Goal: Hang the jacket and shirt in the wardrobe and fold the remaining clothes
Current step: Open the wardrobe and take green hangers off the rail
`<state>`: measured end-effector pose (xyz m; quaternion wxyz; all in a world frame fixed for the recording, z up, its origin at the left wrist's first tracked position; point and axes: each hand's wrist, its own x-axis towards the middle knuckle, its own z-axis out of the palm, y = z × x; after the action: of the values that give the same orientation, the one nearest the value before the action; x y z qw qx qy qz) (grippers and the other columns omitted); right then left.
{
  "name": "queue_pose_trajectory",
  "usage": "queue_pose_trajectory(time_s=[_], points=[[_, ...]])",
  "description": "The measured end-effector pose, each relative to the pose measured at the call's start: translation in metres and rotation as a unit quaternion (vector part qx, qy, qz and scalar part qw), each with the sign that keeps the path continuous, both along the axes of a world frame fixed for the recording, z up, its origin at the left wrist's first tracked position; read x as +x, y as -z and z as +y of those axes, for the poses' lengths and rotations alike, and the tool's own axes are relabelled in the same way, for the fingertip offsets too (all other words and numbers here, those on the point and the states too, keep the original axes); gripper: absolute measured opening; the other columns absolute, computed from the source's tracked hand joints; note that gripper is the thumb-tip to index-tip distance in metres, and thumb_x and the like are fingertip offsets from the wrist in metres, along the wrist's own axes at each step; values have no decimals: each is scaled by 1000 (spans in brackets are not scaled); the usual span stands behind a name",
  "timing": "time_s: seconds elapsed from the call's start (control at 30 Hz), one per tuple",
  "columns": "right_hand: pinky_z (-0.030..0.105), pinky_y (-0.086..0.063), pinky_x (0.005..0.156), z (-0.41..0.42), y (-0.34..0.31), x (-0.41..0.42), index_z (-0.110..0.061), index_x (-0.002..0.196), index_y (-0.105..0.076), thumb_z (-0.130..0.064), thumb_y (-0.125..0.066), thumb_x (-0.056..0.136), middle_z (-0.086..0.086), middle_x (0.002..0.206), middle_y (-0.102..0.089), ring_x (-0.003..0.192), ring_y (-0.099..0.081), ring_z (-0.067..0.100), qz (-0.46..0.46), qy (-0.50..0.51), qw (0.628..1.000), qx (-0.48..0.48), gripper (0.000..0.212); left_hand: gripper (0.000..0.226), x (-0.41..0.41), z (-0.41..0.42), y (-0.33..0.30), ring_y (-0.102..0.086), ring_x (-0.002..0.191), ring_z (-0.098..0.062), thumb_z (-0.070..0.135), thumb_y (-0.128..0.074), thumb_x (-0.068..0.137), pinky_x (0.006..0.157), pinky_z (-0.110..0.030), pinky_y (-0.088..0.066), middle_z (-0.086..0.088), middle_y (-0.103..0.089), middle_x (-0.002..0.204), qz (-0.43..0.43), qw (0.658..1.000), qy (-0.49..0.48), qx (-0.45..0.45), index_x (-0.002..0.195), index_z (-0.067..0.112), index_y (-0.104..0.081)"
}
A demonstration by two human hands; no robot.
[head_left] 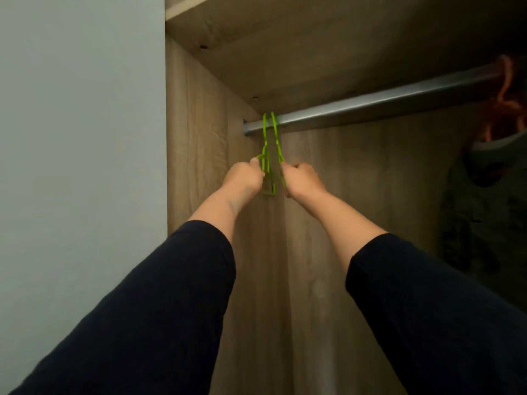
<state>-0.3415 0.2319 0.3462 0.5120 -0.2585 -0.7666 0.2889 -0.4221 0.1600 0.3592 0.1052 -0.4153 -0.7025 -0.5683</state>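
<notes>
Dark sleeves reach up to two thin green plastic hangers (270, 155) hooked side by side at the left end of the grey metal wardrobe rail (370, 105). Left hand (245, 178) grips one, right hand (302, 178) the other – better to part them, then lift one hook clear. Far right hangs a dark green garment (484, 206) on an orange hanger (504, 89) – well apart; no jacket or shirt is recognisable

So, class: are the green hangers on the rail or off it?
On it: both green hangers hook over the rail, while the left hand and right hand each grip one.
</notes>
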Motion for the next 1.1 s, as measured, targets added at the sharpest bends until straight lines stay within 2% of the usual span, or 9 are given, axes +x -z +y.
queue_pose_trajectory(time_s=[0.07, 0.13, 0.27, 0.57, 0.8, 0.87, 0.97, 1.03, 1.1], points=[[32, -47, 81, -3, 0, 5, -13, 83, -61, -34, -46, 88, 21, 102, -67, 102, -64, 35, -41, 11, 999, 9, 26, 54, -6, 5, 2, -57, 114, -40, 36, -29, 100, 96, -45, -48, -24, -61, 121, -8, 1000, -8, -1, 116, -4, -61], [31, -45, 80, -5, -1, 8, -8, 100, -65, -24, -46, 89, 21, 114, -65, 107, -61, 36, -60, 25, 998, 22, 27, 54, -10, 7, 5, -58, 112, -41, 39, -31, 99, 96, -50, -48, -24, -62, 120, -18, 1000, -24, 0, 117, -2, -60], [31, -43, 91, -16, -9, 19, -4, 120, -60, -25, -45, 95, 19, 128, -59, 119, -54, 36, -50, 71, 995, 43, 36, 54, -10, 6, 4, -58, 111, -40, 35, -28, 101, 93, -41, -47, -22, -63, 119, 20, 997, -69, -20, 116, -4, -62], [34, -42, 93, -40, -4, 55, -4, 121, -57, -23, -38, 95, 20, 131, -56, 121, -52, 37, -31, 130, 988, 76, 38, 51, -1, 11, 5, -47, 125, -39, 31, -25, 104, 100, -35, -37, -24, -54, 131, 22, 996, -84, -27, 125, -5, -55], [36, -43, 86, -38, 48, 79, -9, 112, -56, -29, -36, 98, 21, 123, -60, 115, -54, 38, -42, 144, 986, 79, 33, 39, 16, 15, 28, -51, 121, -33, 27, -43, 98, 95, -32, -40, -16, -56, 130, 4, 998, -35, 47, 126, 2, -52], [36, -43, 86, -38, 65, 85, -7, 112, -57, -30, -37, 98, 21, 123, -60, 115, -54, 38, -55, 142, 986, 69, 33, 51, 25, 18, 46, -43, 128, -29, 21, -54, 93, 100, -28, -34, -15, -40, 143, -7, 996, -12, 86, 137, 5, -35], [35, -43, 86, -36, 80, 91, -5, 115, -58, -30, -38, 98, 22, 122, -60, 115, -54, 38, -87, 129, 987, 45, 36, 88, 34, 26, 77, -31, 138, -30, 15, -65, 86, 110, -32, -28, -14, -5, 157, -66, 995, -8, 79, 149, 10, -3], [33, -42, 79, -36, 89, 94, -3, 110, -61, -29, -41, 97, 22, 106, -62, 106, -58, 37, -106, 105, 989, 15, 35, 90, 39, 35, 101, -28, 139, -31, 14, -64, 87, 111, -32, -26, -14, -2, 157, -127, 991, -2, 27, 149, 8, 1], [29, -37, 63, -39, 99, 101, -8, 99, -61, -27, -44, 96, 17, 82, -53, 81, -55, 33, -118, 64, 991, -17, 26, 75, 44, 43, 125, -25, 141, -29, 14, -56, 92, 111, -28, -22, -16, -9, 157, -149, 988, 21, -16, 148, 4, -9]])
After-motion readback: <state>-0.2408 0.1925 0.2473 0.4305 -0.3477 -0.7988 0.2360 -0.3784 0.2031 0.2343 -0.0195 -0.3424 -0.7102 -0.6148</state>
